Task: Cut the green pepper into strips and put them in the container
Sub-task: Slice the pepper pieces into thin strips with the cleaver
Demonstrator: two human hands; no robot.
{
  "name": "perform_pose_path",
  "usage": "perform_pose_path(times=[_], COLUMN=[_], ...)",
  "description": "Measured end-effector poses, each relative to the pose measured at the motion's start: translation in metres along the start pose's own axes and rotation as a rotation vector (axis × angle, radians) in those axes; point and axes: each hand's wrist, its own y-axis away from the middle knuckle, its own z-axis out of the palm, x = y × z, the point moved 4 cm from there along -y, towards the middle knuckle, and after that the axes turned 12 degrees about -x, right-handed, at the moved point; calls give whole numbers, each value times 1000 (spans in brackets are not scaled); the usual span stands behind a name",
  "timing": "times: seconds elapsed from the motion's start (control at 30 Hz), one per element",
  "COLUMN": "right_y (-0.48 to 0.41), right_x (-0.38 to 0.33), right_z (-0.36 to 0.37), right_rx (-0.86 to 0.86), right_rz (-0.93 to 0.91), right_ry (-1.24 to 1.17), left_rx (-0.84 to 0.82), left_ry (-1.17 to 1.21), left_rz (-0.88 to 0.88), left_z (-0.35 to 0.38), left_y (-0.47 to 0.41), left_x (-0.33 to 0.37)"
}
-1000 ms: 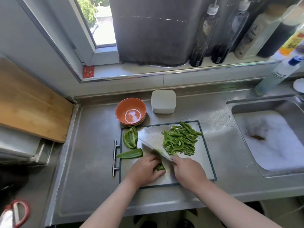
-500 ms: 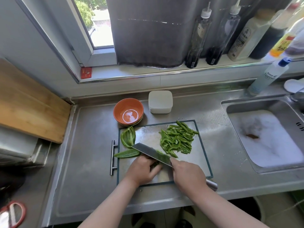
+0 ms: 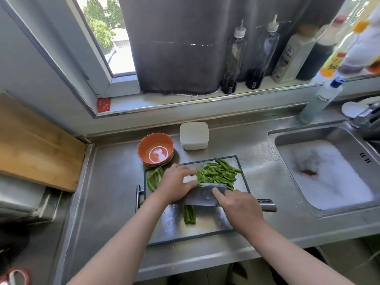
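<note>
- Head view: the right hand (image 3: 239, 208) has its grip clenched round the handle of the knife (image 3: 203, 195), with the forefinger laid along the flat blade, which is over the cutting board (image 3: 174, 229).
- The left hand (image 3: 176, 185) lies palm down, grip released, fingers stretched to the edge of the pepper strips (image 3: 219, 173).
- The strips are heaped at the board's far right corner; uncut pepper pieces (image 3: 154, 177) lie along its left edge, and one short piece (image 3: 189, 213) near its middle.
- Behind the board, on the worktop (image 3: 115, 192), an orange bowl (image 3: 155, 149) and a white container (image 3: 194, 135) stand side by side.
</note>
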Motion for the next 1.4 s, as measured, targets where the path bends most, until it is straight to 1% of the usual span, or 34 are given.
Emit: perform_pose_path(times=[0.03, 0.1, 0.17, 0.27, 0.33, 0.4, 0.47, 0.53, 0.57, 0.63, 0.7, 0.77, 0.8, 0.87, 0.93, 1.07, 1.13, 1.17, 1.23, 1.27, 1.37, 1.4], right_y=[0, 0, 0, 2, 4, 5, 8, 10, 12, 14, 12, 8, 6, 4, 3, 3, 2, 0, 0, -1, -2, -2], right_x=[0, 1, 1, -1, 1, 4, 9, 20, 25, 35, 40, 43, 44, 45, 44, 36, 27, 21, 8, 1, -18, -23], right_z=[0, 1, 0, 1, 5, 7, 8, 11, 12, 14, 15, 17, 19, 19, 18, 16, 15, 14, 13, 13, 13, 14], right_rx=[-3, -7, -3, -6, -17, -66, -143, -211, -216, -200, -179, -181, -178, -164, -167, -208, -224, -227, -243, -252, -295, -308], right_rz=[-11, -21, -25, -33, -25, 19, 88, 206, 263, 373, 426, 460, 475, 484, 483, 456, 429, 407, 356, 329, 279, 272], right_ry=[8, 4, -6, -15, -40, -88, -152, -256, -336, -480, -615, -716, -727, -731, -743, -788, -807, -826, -878, -887, -836, -814], left_rx=[-108, -190, -218, -199, -103, 45, 205, 348, 398, 398, 274, 125, 71, 18, 40, 253, 291, 293, 256, 210, 4, -40], left_ry=[-11, 61, 150, 184, 228, 330, 441, 543, 576, 609, 593, 514, 467, 356, 282, 260, 188, 138, 55, 27, -86, -120], left_rz=[5, -2, -43, -76, -114, -195, -296, -391, -435, -478, -397, -277, -230, -152, -113, -109, -86, -45, 92, 146, 195, 201], left_z=[5, 10, 11, 12, 9, 3, -5, -13, -15, -11, 4, 21, 28, 38, 39, 26, 24, 24, 33, 39, 63, 71], left_y=[-6, -12, -13, -13, -12, -8, -3, 4, 7, 7, -1, -11, -16, -26, -31, -14, 8, 22, 46, 57, 76, 79], left_x=[3, 6, 5, 2, -5, -16, -29, -39, -42, -45, -35, -14, -4, 9, 13, -4, -15, -19, -19, -18, -15, -16])
